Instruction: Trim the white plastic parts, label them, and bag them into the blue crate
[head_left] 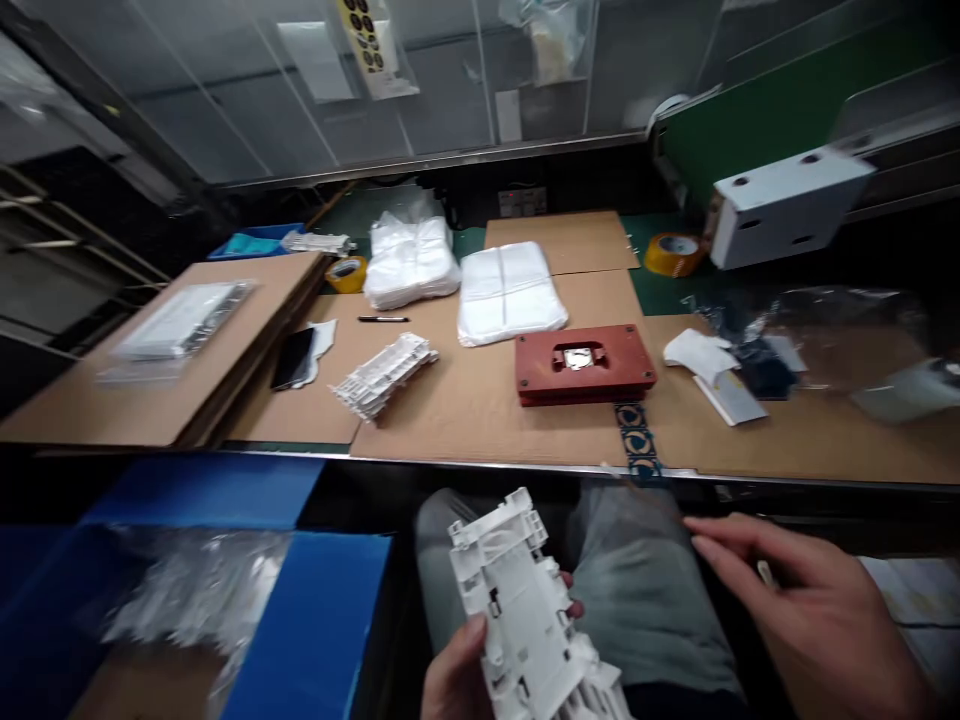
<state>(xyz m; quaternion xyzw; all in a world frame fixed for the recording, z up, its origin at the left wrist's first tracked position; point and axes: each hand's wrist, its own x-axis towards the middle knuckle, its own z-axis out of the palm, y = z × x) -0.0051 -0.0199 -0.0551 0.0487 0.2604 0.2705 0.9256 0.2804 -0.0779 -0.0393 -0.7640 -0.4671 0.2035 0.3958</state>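
A white moulded plastic part (529, 625) with clips and ribs along its edges is tilted up over my lap. My left hand (461, 668) is closed round its lower half, thumb on the near edge and fingertips showing on the far side. To the right of it, my right hand (802, 590) is closed in a pinch on a thin stick-like tool (766, 573). Its pale end shows between the fingers, and its blurred front reaches toward the table edge. The tool's exact kind is unclear. Another white ribbed plastic part (386, 375) lies on the table.
A red block fixture (585, 365) sits mid-table, a dark patterned strip (637, 440) at its front. Behind are stacks of white bags (510, 292) and tape rolls (673, 254). Cardboard sheets (247, 350) and a phone (292, 358) lie left. A blue bin (315, 610) stands lower left.
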